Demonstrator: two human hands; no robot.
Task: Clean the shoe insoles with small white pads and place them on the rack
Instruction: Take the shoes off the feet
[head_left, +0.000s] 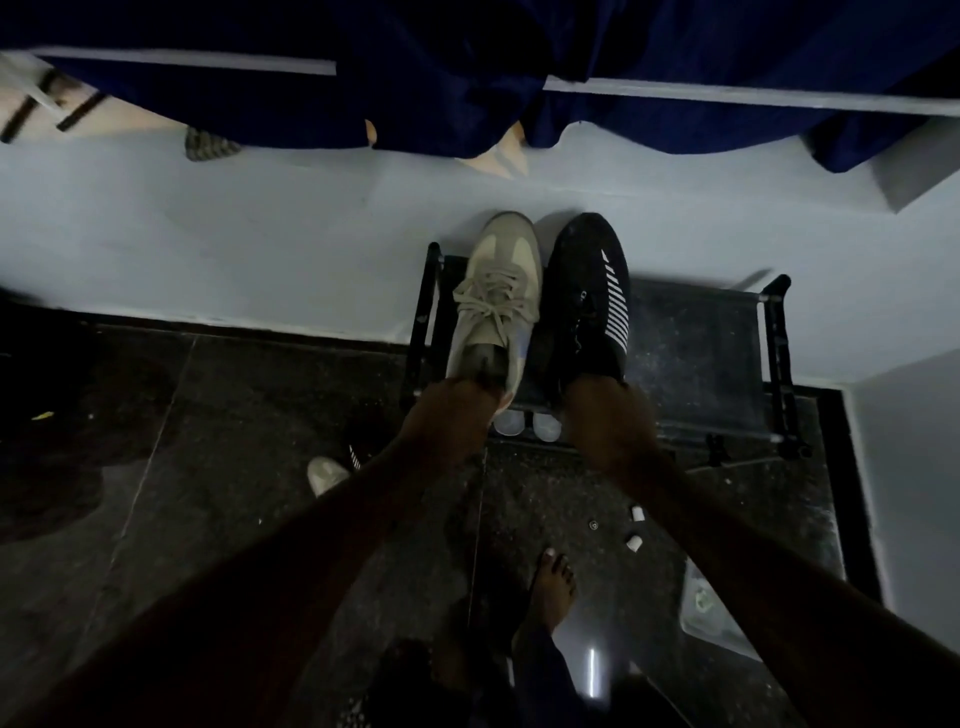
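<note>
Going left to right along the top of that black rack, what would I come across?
The rack's left post → beige shoe → black shoe with white stripes → bare shelf → right post.

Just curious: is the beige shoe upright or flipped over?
Upright: the beige shoe shows its laces and top, toe toward the wall, with the left hand gripping its heel.

- A home, seemingly a room's corner: a low black shoe rack (775, 343) stands against a pale blue painted wall (208, 234).
- On the rack, a beige sneaker (498, 291) and a black sneaker (587, 291) lie side by side.
- Above the rack, dark blue curtains (441, 104) hang.
- In front of the rack is a dark speckled stone floor (234, 415), with a bare foot (553, 587) on it.
- Left of the rack, another beige shoe (327, 474) lies on the floor.
</note>
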